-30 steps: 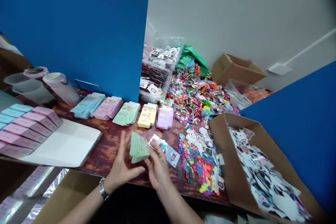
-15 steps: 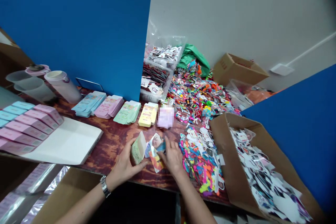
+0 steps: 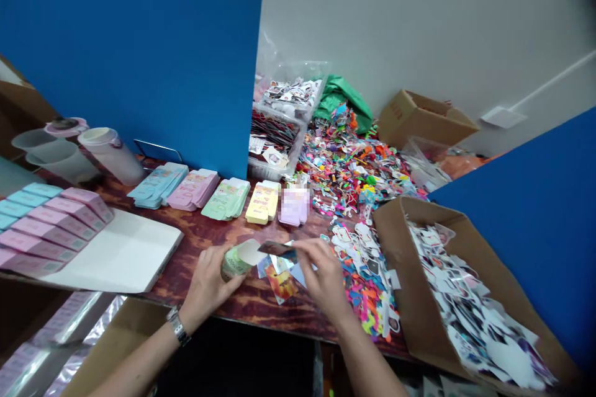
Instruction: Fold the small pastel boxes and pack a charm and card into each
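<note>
Left hand: the left hand (image 3: 208,280) grips closed around a green printed card carton (image 3: 236,260), its pale inner side showing at the open end.
Right hand: the right hand (image 3: 323,270) pinches a small glossy photo card (image 3: 277,250) at its edge, holding it flat just above the bench.
Under the hands: loose glossy cards (image 3: 279,282) overlap on the bench (image 3: 242,305), a lacquered reddish-brown wood with dark grain.
Wrist: a metal link watch (image 3: 177,325) circles the left wrist.
Row behind: flat stacks of blue (image 3: 158,185), pink (image 3: 193,189), green (image 3: 228,198) and yellow (image 3: 263,201) card cartons.
Right side: bright die-cut stickers (image 3: 365,298) lie heaped beside an open corrugated cardboard box (image 3: 395,223) packed with white-edged cut-outs (image 3: 465,304).
</note>
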`<state>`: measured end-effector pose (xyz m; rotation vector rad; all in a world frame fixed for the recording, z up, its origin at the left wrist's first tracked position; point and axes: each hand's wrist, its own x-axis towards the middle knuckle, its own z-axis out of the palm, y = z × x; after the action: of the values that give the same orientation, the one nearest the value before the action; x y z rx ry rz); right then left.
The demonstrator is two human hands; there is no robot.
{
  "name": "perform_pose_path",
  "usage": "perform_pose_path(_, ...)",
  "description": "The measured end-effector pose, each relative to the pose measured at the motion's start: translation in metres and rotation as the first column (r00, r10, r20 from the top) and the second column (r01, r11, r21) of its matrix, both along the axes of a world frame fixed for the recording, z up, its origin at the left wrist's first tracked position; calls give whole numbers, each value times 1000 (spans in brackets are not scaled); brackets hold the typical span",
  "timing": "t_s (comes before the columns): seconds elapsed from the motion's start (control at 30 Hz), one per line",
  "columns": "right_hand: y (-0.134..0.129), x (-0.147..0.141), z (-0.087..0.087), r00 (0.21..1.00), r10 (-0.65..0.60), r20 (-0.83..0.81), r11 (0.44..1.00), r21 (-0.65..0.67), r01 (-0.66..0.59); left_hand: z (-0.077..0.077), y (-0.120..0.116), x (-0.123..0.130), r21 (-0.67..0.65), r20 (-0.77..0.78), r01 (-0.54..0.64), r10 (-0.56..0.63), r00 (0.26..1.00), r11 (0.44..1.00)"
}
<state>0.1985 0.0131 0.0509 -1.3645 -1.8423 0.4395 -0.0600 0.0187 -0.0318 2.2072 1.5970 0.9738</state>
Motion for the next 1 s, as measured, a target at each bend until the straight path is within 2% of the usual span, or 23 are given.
perform_pose_path(0.07, -3, -18, 1, 988, 76, 131, 997, 17, -79, 1, -2, 6, 33, -54, 35, -33, 998, 999)
perform_pose_path(0.13, -7, -35, -6, 975, 131, 178, 991, -25, -129, -1, -5, 14, 44, -92, 79, -75, 993, 996)
perform_pose_path(0.23, -15, -49, -18, 982, 176, 62, 981, -87, -171, -8, -8, 23, 48, -74, 148, -144, 987, 988)
perform_pose_path(0.3, -21, -43, -21, 984, 175, -37, 979, -99, -178, -15, -7, 26, 46, -47, 173, -171, 984, 984)
perform_pose_path(0.37, -24, -22, -23, 990, 121, -71, 986, -104, -128, -20, -5, 25, 33, -46, 183, -182, 982, 983)
perform_pose_path(0.4, -24, -6, -25, 997, 58, -52, 992, -112, -63, -23, -3, 24, 24, -52, 188, -187, 981, 982)
perform_pose_path(0.47, -17, 35, -32, 988, -135, 72, 979, -142, 144, -26, 0, 23, 6, -69, 195, -194, 979, 981)
perform_pose_path(0.5, -12, 57, -38, 943, -277, 183, 936, -170, 308, -27, 1, 23, 4, -76, 197, -196, 978, 980)
perform_pose_path(0.53, -4, 78, -45, 867, -392, 308, 864, -200, 462, -27, 2, 24, 4, -78, 202, -201, 976, 979)
perform_pose_path(0.57, 4, 99, -52, 827, -435, 355, 825, -211, 525, -27, 2, 26, 5, -76, 211, -210, 975, 978)
perform_pose_path(0.67, 28, 142, -71, 755, -489, 437, 754, -224, 617, -24, 0, 35, 10, -55, 249, -248, 967, 968)
perform_pose_path(0.8, 48, 155, -87, 698, -507, 506, 692, -244, 679, -20, -4, 43, -5, -39, 278, -278, 960, 960)
perform_pose_path(0.9, 52, 151, -90, 699, -504, 507, 697, -239, 676, -21, -5, 40, -30, -49, 266, -267, 963, 964)
perform_pose_path(1.0, 45, 152, -82, 743, -473, 473, 747, -231, 623, -20, -5, 37, -31, -54, 258, -259, 964, 966)
